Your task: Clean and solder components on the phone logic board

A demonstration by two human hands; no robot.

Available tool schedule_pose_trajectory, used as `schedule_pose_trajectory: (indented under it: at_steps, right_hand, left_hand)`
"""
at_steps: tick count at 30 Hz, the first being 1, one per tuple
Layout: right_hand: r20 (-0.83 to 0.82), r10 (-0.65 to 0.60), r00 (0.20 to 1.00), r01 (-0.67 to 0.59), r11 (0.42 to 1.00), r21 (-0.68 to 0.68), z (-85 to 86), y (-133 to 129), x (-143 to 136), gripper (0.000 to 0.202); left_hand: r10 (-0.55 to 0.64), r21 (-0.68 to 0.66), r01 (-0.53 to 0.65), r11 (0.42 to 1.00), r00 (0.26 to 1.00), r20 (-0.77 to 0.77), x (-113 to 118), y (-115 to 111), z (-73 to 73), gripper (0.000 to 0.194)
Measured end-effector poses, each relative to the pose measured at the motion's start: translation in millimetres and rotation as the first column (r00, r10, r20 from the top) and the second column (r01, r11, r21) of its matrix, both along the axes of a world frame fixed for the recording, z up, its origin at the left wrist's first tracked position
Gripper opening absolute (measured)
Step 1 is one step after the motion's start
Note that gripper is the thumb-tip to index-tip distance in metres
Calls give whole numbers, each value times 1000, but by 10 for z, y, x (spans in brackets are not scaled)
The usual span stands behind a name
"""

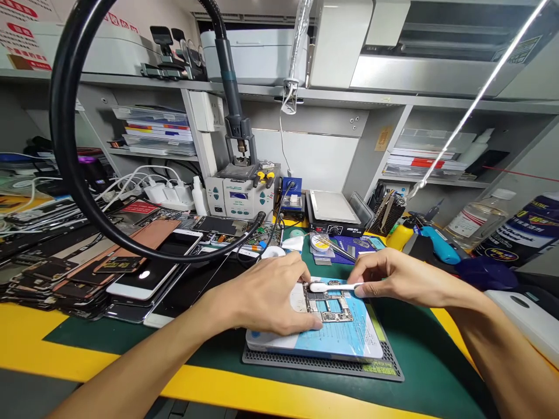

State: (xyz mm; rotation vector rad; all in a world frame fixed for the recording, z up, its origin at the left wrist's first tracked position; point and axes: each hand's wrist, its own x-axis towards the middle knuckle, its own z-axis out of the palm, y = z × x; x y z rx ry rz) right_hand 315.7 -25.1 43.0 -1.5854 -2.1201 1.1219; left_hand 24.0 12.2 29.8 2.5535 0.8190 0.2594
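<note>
The right hand (384,276) pinches a white swab (336,287) narrowly near the end of its stick, its padded head over the upper-left part of the circuit board (329,315). The left hand (271,291) spans the board's left side, thumb at the near edge, fingers at the far corner; how firmly they press I can't tell from here.

The board lies flat, its cut-outs showing the blue-and-white box (349,343) below. I'd judge it very light and stiff, but fragile where the narrow strips run, so the bare outer edges are the place to hold it, away from the small parts. The swab looks light too, soft only at its head, and best held by the stick.

The box's wrapping is glossy, so the board could slide on it. Underneath sits a grey perforated mat (323,365), on the green work surface (419,349).
</note>
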Motion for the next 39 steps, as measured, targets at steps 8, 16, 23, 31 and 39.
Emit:
schedule_pose_trajectory:
  at_steps: [8,16,23,31,39]
  right_hand:
    - [1,22,1000,-22,1000,-14,0,-15,41,39]
    - [23,36,999,-36,999,-8,22,-34,65,43]
    - [25,42,999,-42,999,-18,46,-38,59,45]
    - [12,24,1000,-24,999,-28,93,-75,28,43]
    - [14,-7,1000,8,999,-53,124,-99,-5,50]
  left_hand:
    - [0,8,0,1000,1000,2,3,3,-12,52]
    - [-1,-3,1,1000,1000,9,4,-4,19,52]
    - [-10,-5,10,1000,1000,14,0,-6,29,53]
    - [-18,12,18,1000,1000,19,6,3,16,52]
    - [-24,41,24,999,1000,-1,4,0,15,52]
